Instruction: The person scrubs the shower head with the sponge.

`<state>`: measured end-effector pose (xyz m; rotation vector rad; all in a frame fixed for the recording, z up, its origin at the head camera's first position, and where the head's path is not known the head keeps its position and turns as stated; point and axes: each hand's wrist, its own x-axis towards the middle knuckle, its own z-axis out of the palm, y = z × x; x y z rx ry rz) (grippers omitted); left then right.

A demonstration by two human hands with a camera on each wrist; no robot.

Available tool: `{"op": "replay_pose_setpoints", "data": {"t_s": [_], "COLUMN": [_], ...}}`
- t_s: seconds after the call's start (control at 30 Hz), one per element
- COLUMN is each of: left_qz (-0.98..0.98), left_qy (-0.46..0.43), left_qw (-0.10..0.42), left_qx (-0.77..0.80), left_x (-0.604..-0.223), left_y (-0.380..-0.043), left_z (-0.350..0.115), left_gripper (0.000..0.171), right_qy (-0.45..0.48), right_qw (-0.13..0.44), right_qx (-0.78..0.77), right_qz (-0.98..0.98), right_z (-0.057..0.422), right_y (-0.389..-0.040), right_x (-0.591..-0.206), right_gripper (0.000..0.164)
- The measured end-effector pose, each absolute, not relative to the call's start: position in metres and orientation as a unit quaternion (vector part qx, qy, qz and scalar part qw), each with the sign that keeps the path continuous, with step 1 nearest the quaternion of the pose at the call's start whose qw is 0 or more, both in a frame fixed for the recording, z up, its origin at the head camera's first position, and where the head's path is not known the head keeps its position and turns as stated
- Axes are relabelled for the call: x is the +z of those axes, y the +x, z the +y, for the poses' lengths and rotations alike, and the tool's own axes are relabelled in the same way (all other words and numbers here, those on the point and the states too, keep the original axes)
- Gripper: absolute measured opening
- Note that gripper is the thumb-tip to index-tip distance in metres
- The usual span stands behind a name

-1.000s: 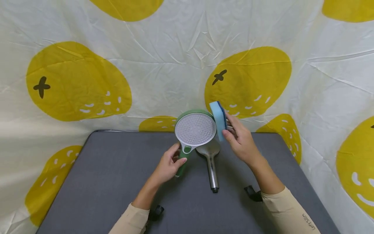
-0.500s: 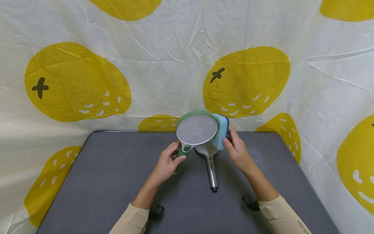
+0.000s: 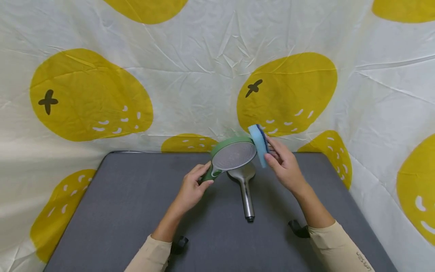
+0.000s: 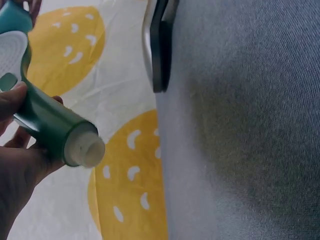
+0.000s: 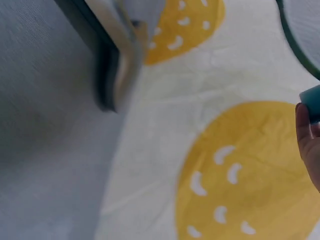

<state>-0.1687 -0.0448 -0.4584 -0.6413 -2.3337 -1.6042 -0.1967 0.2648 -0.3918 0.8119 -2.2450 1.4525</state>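
Note:
My left hand grips the green handle of a shower head, its grey nozzle face tilted toward me. In the left wrist view the handle's pale threaded-looking end points out past the palm. My right hand pinches a light blue sponge with a dark blue scouring side, holding it at the right rim of the shower head. Below them a second, metallic shower head lies on the grey table, its upper part overlapped by the green one. Only the fingers on the sponge show at the right wrist view's edge.
The grey table ends at a white curtain printed with yellow fruit, which hangs close behind and at both sides. Black straps with camera mounts sit at both wrists, low over the table.
The green shower head has tipped so its face looks flatter, and moved slightly right. The sponge dropped along the rim, then rose again and turned edge-on. The metallic shower head stayed put.

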Motion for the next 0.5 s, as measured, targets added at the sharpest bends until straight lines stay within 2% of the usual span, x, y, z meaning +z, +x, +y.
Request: {"op": "replay_pose_setpoints", "data": {"t_s": [0.27,0.5], "left_qz": [-0.822,-0.836], "left_qy": [-0.211,-0.212], "left_qw": [0.145,0.159], "left_qx": [-0.508,-0.481], "left_x": [-0.456,-0.452], "left_y": [-0.170,-0.168], "left_z": [-0.049,-0.051], "left_gripper": [0.060,0.064], "right_qy": [0.298,0.310], "right_qw": [0.195,0.194], "right_qx": [0.385,0.344], "right_qz": [-0.851,-0.865], "right_z": [0.262,0.257], "right_y": [-0.199,-0.197], "right_x": [-0.356,-0.345], "right_gripper": [0.065,0.065]}}
